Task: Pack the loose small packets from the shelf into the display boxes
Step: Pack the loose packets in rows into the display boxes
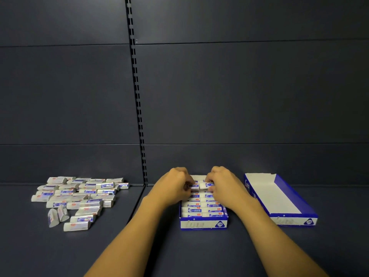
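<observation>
White packet (pixel 206 186) — between both hands' grip — above box (pixel 203 223)

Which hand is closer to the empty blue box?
Right. The right hand works over the filled box, just left of the empty blue box. The left hand is farther left, across the filled box.

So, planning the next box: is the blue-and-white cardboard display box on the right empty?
Empty: the right-hand blue-and-white cardboard display box shows only bare white floor.

Head camera looks down, seemingly close, at shelf (pixel 199 246).
</observation>
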A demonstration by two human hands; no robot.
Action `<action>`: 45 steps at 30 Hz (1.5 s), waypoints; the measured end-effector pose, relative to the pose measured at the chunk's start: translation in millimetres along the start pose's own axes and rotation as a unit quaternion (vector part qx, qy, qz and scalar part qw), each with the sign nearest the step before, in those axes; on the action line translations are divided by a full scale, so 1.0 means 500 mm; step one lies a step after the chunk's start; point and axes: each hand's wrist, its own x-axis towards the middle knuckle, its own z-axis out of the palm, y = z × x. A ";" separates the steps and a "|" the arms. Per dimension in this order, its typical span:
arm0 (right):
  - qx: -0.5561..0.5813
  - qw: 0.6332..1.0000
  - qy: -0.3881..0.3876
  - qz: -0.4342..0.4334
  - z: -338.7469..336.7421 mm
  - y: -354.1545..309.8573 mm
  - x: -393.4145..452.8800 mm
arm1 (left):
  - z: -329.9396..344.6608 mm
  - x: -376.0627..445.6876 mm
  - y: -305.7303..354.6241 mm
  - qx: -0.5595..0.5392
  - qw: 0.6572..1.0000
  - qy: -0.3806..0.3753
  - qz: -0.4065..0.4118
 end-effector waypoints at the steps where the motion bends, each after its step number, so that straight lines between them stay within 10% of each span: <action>1: -0.001 1.000 0.003 0.000 0.003 0.000 0.000 | 0.005 0.000 -0.002 0.001 1.000 -0.006 0.000; 45: -0.048 0.998 -0.041 -0.003 0.013 -0.011 0.000 | 0.042 -0.004 -0.021 -0.020 0.999 0.029 -0.008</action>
